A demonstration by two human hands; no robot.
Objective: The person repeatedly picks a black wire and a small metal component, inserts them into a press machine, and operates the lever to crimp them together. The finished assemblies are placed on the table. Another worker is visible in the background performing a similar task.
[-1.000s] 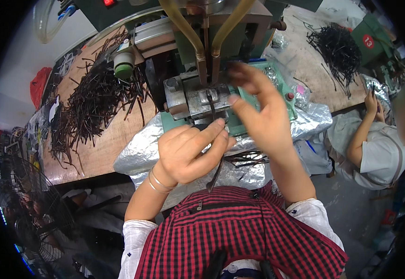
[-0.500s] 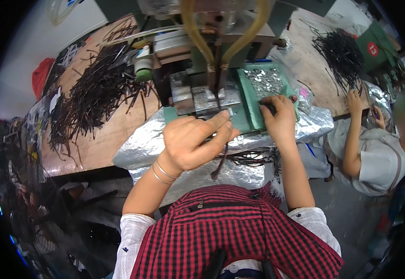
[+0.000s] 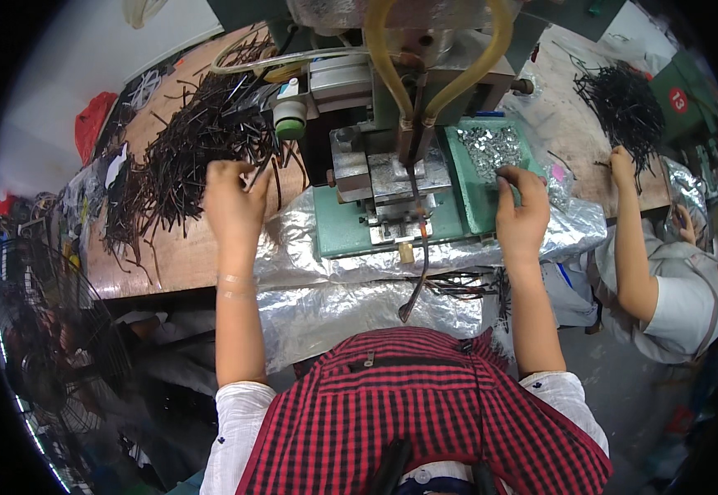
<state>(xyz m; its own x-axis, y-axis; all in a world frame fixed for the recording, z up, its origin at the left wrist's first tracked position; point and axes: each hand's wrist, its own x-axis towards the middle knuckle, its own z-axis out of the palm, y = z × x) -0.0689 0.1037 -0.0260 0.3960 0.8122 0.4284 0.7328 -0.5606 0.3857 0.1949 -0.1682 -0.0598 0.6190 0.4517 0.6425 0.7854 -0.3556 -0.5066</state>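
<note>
Away from the machine, the left hand [image 3: 233,206] has swung since half a second ago to the pile of dark wires [image 3: 190,144] on the bench [image 3: 179,257], thumb apart from bent fingers; whether it pinches a strand I cannot tell. At the green tray [image 3: 479,219] of small silvery pieces [image 3: 491,148], the right hand [image 3: 524,213] curls with thumb and forefinger near each other, their grip unclear. One dark wire [image 3: 424,262] runs from the metal block [image 3: 388,177] down over the front, its lower end above silver foil [image 3: 351,318].
</note>
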